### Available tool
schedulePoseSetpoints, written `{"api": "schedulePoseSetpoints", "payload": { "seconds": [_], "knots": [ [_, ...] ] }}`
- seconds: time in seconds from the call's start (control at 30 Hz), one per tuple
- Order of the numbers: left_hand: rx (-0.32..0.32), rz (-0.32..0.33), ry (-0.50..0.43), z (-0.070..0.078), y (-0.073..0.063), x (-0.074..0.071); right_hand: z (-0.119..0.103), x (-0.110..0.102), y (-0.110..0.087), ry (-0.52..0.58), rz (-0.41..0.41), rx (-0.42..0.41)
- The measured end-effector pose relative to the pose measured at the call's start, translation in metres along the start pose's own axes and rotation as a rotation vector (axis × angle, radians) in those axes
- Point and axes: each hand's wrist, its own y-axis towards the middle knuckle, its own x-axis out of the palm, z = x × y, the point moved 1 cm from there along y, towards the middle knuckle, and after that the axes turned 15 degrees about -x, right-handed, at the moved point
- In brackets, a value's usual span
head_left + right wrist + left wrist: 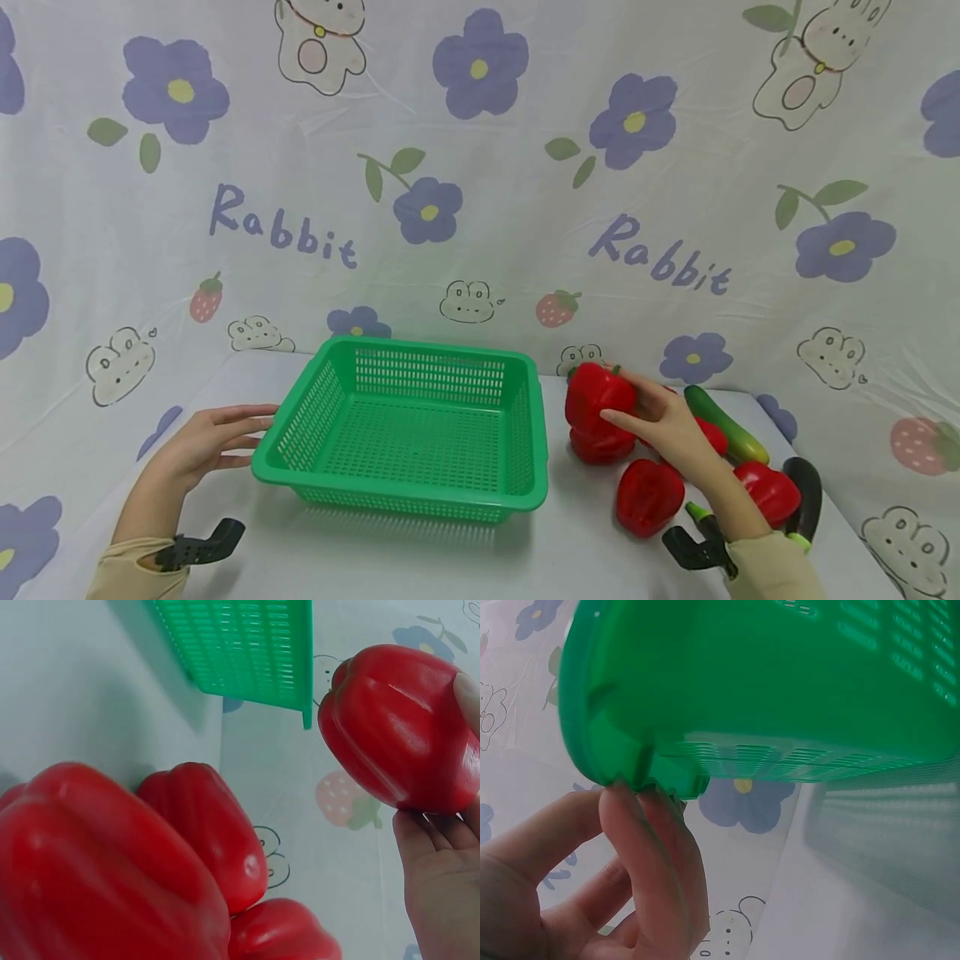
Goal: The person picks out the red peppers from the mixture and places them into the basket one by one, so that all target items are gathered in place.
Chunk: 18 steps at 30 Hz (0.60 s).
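In the head view, the right hand (663,421) grasps the held pepper (596,398), its thumb on the near side and its fingers behind, so the red fruit sits just left of the palm. Below and around that hand are more red ones: a low pepper (600,443) under the held one, a near pepper (649,500) closer to the body, and a side pepper (772,493) right of the wrist. The cucumber (726,425) lies beyond the hand to its right, and the eggplant (805,500) farther right, beside the side pepper. The basket (397,492), green and slatted, stands between the two hands on the white table (577,558). The left hand (206,442) has its fingers stretched out, tips at the basket's left rim. The cloth (517,242) behind carries the word "Rabbit" twice in purple: once beyond the left hand, tilting down rightward, and once directly beyond the right hand. In the left wrist view, fingertips touch the rim from below; purple strokes behind them are too covered to read. In the right wrist view, the held pepper rests between thumb and fingers, apart from the loose ones lower left of the hand; the basket's slatted wall shows up and left, with a printed strawberry (345,800) nearer the hand.
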Motion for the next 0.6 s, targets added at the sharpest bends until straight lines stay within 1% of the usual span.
{"api": "schedulePoseSetpoints", "payload": {
  "seconds": [0.33, 0.47, 0.6],
  "knots": [
    [-0.006, 0.005, 0.016, 0.001, -0.001, 0.000, 0.004, 0.010, 0.014, 0.010, 0.011, -0.007],
    [-0.002, 0.000, 0.009, 0.002, -0.001, 0.000, 0.002, 0.015, 0.020, 0.032, 0.014, 0.001],
    [-0.012, -0.007, -0.010, 0.002, -0.001, 0.000, -0.001, 0.019, 0.027, 0.057, 0.010, 0.010]
  ]
}}
